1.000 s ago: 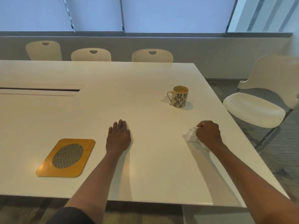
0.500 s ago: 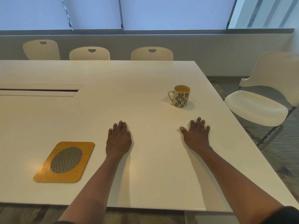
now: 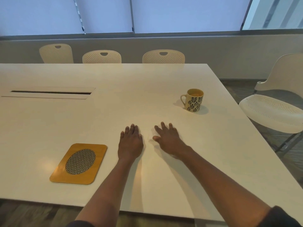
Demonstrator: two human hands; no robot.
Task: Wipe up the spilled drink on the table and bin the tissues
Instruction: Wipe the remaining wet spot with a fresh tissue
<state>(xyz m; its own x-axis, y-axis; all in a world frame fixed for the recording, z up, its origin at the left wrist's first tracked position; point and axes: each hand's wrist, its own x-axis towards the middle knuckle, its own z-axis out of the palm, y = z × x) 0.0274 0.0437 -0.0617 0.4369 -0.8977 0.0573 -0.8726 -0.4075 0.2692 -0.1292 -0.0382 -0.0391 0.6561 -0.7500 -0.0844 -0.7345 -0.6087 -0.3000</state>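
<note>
Pressing flat with spread, straight fingers, right hand [image 3: 168, 136] on a white tissue [image 3: 151, 134], nothing curled round it, only a pale corner peeking out between thumb and forefinger. Resting palm-down just beside it, left hand [image 3: 130, 141], fingers together and straight, holding nothing, bracing on the table [image 3: 114, 82]. Judging by the flat palm over the paper, mid-wipe. For doing it well: keep the palm weight even so the tissue travels with the hand rather than rolling out from under it; sweep in overlapping passes toward one spot rather than spreading liquid outward; fold to a dry face once soaked; steer wide of the mug [image 3: 193, 100] standing well apart toward the far right, still holding drink, and of the table's near right edge, where liquid could run off. Bunching the tissue into the fingers probably comes only at the end, before carrying it to a bin. Hard to make out: the spill itself, no clear wet patch or stain against the pale glossy top, so no telling how much remains. Most of the tissue hidden beneath the palm; whether one sheet or several, impossible to say. No bin anywhere in view. To the left, a wooden trivet [image 3: 78, 163] with a mesh oval, untouched.
</note>
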